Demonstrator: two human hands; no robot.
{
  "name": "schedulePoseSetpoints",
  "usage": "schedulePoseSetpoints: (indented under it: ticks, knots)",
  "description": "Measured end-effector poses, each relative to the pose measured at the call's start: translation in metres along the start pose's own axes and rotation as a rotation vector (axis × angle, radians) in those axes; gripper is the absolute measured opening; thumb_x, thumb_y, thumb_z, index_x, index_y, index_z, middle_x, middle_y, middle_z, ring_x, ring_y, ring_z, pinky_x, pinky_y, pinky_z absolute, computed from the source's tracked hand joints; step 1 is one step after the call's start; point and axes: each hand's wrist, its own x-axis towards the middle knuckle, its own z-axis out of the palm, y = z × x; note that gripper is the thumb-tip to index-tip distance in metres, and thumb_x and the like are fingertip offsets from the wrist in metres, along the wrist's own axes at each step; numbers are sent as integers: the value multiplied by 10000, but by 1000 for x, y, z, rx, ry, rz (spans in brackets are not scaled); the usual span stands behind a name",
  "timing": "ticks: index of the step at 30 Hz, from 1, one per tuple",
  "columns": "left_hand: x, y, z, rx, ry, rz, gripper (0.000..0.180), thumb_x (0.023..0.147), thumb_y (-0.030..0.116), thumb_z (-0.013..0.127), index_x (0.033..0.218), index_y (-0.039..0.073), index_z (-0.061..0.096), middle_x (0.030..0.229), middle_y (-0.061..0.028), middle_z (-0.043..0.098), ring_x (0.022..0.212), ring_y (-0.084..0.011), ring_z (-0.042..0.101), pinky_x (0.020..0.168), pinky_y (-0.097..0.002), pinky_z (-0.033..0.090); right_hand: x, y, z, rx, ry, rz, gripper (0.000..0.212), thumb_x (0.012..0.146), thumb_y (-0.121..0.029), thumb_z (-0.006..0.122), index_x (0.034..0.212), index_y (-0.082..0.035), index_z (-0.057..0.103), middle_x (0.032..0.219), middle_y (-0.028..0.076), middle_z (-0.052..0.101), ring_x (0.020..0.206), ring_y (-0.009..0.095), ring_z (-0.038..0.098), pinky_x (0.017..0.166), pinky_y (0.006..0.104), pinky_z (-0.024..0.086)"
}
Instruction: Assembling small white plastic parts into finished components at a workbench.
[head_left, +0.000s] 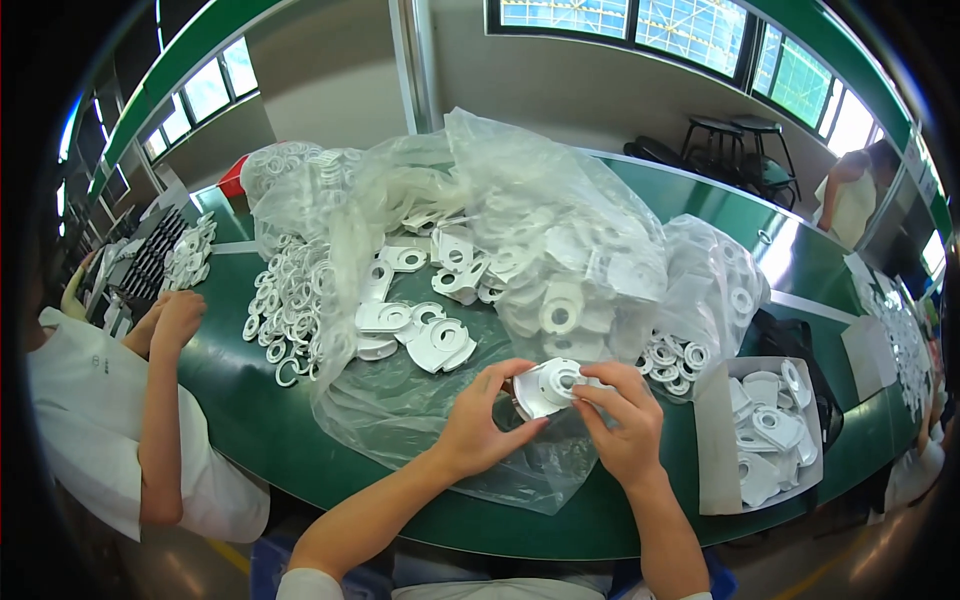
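Note:
Above the near edge of the table, a white plastic cover (540, 390) is held up between both hands. My left hand (482, 425) grips its left side, thumb below and fingers above. The fingers of my right hand (622, 412) are closed on its right end, where a white ring (564, 379) shows against the cover. Whether the ring is seated or only pressed there, I cannot tell. Just beyond my hands, loose white covers (440, 345) lie on a clear plastic bag (400, 420), which is spread open and holds many more covers.
White rings (290, 300) are heaped at the left, and more rings (675, 360) spill from a bag at the right. A box (712, 450) of white pieces stands right of my hands. A co-worker (120, 410) sits at my left. Stools (720, 130) stand behind the green table (250, 400).

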Motion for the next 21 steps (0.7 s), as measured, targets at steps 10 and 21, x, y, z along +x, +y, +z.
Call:
schedulePoseSetpoints:
  ticks: [10,21]
  knots:
    - [1,-5,8,-1246,-212,-459,543,979,309,403,1434,28,307,1201,-174,571,976,-285,631,814,-383,543,-2,-3,4,68,140,19,201,669,94,708,843,3,663,935,118,679,903,281,649,806,341,502]
    - [1,-6,11,-1271,-204,-499,466,983,287,368,1376,37,377,1176,-122,579,956,-220,641,772,-365,560,-6,-10,15,-13,-76,10,151,723,-5,717,871,-31,695,989,90,694,1056,319,620,859,382,506]
